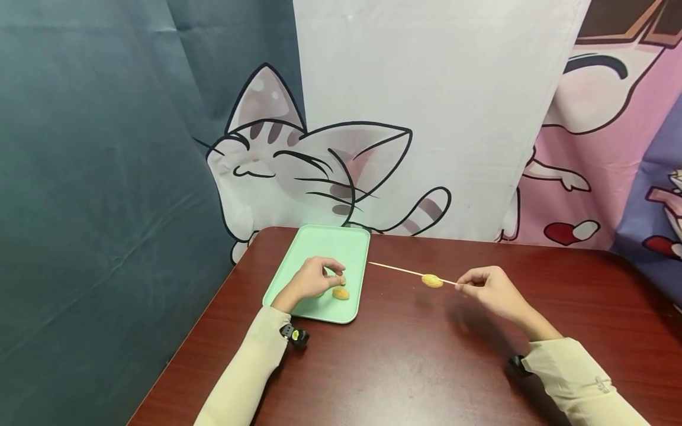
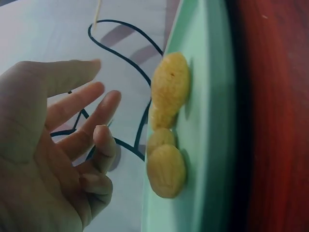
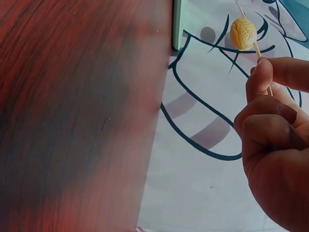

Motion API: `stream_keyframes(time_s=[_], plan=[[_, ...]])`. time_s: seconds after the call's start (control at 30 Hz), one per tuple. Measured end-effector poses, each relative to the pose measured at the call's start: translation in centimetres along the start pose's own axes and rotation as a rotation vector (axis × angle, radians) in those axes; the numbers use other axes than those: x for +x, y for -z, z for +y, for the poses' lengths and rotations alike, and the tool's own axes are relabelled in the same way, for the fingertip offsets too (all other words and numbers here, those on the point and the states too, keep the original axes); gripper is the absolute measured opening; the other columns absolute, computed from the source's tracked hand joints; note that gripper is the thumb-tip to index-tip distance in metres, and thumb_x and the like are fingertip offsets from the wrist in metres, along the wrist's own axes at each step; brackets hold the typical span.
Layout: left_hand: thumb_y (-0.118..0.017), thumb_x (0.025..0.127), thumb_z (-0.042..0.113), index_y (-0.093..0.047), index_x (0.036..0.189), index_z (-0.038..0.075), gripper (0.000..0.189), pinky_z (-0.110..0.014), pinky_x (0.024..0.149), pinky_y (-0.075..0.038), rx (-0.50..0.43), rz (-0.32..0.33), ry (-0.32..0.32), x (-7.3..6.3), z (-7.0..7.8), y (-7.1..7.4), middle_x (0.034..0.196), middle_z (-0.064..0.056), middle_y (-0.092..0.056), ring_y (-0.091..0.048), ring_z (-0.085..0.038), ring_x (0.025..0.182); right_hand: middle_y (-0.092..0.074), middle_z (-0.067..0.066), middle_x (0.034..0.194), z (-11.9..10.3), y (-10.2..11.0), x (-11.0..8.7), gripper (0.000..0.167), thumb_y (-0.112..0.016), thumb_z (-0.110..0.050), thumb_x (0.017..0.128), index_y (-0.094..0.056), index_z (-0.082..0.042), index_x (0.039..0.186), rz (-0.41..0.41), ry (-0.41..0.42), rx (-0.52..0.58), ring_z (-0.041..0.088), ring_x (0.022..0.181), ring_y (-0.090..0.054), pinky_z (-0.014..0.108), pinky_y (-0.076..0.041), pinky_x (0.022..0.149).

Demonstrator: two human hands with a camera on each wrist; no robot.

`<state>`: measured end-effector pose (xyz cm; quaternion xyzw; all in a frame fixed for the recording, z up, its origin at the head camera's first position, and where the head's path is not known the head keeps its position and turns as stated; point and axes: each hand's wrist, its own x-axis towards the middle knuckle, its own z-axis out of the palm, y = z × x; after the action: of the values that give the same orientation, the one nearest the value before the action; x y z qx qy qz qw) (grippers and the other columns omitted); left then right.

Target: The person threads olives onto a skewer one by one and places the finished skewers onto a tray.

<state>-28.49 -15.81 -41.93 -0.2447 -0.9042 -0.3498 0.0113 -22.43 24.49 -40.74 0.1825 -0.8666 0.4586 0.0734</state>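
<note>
My right hand (image 1: 492, 293) pinches a thin wooden skewer (image 1: 391, 267) near one end, its tip pointing left toward the tray. One wrinkled yellow oval food piece (image 1: 432, 281) is threaded on the skewer, a little beyond the fingertips; the right wrist view shows the piece (image 3: 243, 34) above my thumb. Over the pale green tray (image 1: 330, 236), my left hand (image 1: 314, 278) has its fingers loosely bent. In the left wrist view those fingers (image 2: 108, 108) are apart from the pieces and hold nothing. Several similar yellow pieces (image 2: 166, 171) lie on the tray, one of them (image 1: 341, 293) below the left fingertips.
The tray lies at the far left of a dark red wooden table (image 1: 405, 355), by its back edge. Behind the table hangs a cloth (image 1: 453, 89) printed with a cartoon cat. A dark green curtain (image 1: 106, 207) runs along the left side.
</note>
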Motion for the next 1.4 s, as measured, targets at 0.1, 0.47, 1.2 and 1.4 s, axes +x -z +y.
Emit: stream_keyframes(time_s=[0.1,0.47,1.2,1.4], plan=[[-0.079,0.084,0.018,-0.076,0.108,0.01,0.025,-0.033,0.075,-0.051,0.041,-0.054,0.028,-0.2,-0.2,-0.2,0.099,0.002,-0.073,-0.063,-0.018,0.086,-0.065,0.01,0.066,0.0,0.0,-0.1,0.005,-0.071,0.006,0.082,-0.074,0.002,0.084,0.007,0.002,-0.004,0.005,0.057,-0.052,0.023,-0.044,0.048],[-0.087,0.076,0.018,-0.076,0.109,0.021,0.035,-0.045,0.087,-0.053,0.243,-0.116,0.088,-0.9,-0.5,-1.3,0.107,0.008,-0.073,-0.064,-0.015,0.107,-0.062,0.006,0.063,0.3,-0.2,-0.5,0.005,-0.071,0.003,0.085,-0.074,0.0,0.084,0.002,-0.017,-0.013,0.004,0.055,-0.048,0.023,-0.042,0.047],[-0.08,0.084,0.025,-0.076,0.103,0.017,0.021,-0.025,0.061,-0.046,-0.013,0.055,-0.094,-0.2,1.1,-1.7,0.085,0.01,-0.071,-0.056,-0.009,0.07,-0.061,-0.003,0.062,-1.1,1.2,-1.3,0.007,-0.073,0.0,0.085,-0.073,-0.005,0.08,0.012,0.025,-0.004,0.003,0.055,-0.048,0.023,-0.041,0.046],[-0.08,0.085,0.021,-0.076,0.102,0.013,0.02,-0.023,0.056,-0.043,-0.145,0.159,-0.165,0.4,2.6,-1.7,0.087,0.005,-0.072,-0.054,-0.01,0.068,-0.059,0.0,0.061,-1.5,1.9,-1.7,0.007,-0.073,0.0,0.085,-0.074,-0.006,0.081,0.011,0.051,-0.002,0.004,0.054,-0.047,0.025,-0.04,0.044]])
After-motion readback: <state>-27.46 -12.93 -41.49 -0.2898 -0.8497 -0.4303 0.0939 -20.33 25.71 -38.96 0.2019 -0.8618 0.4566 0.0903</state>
